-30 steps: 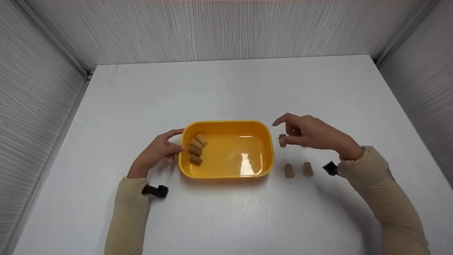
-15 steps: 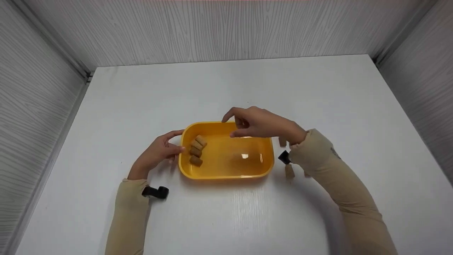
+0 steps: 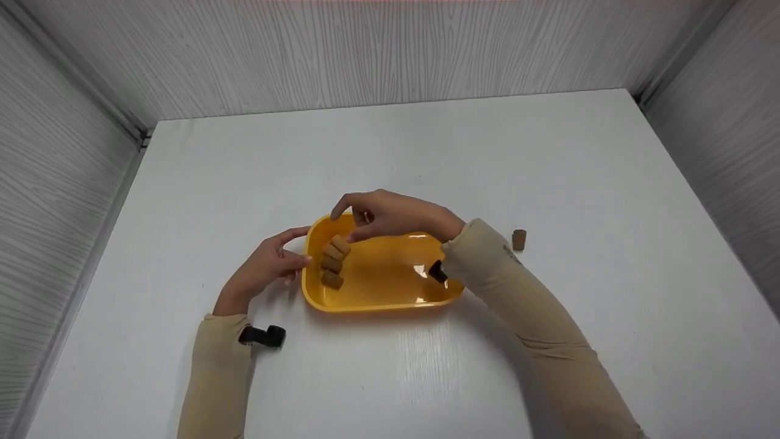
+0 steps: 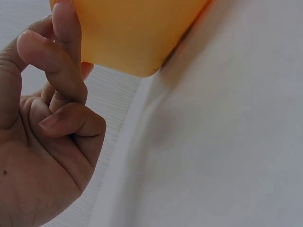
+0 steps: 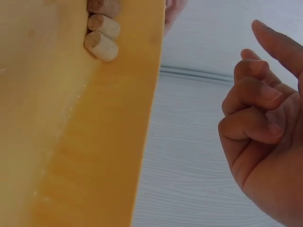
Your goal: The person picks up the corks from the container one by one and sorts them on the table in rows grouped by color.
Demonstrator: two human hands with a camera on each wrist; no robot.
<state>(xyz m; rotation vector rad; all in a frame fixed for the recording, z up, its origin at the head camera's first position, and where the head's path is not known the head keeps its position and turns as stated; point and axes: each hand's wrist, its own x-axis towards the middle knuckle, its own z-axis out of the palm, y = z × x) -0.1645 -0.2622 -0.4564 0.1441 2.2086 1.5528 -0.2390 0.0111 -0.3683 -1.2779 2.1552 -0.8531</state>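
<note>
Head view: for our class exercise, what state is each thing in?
Tray: upright, open-topped.
Tray corks: four visible, lying on their sides.
Loose cork: outside the tray.
Left hand: holding the tray's edge.
Right hand: above the tray, nothing visibly held.
Sleeves: extended to the wrists.

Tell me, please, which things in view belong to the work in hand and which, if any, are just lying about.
Belongs to the job:
yellow tray, held by the left hand
four corks inside, near the right hand
probably the similar cork on the table

Just lying about:
nothing visible; black wrist pieces are worn
</note>
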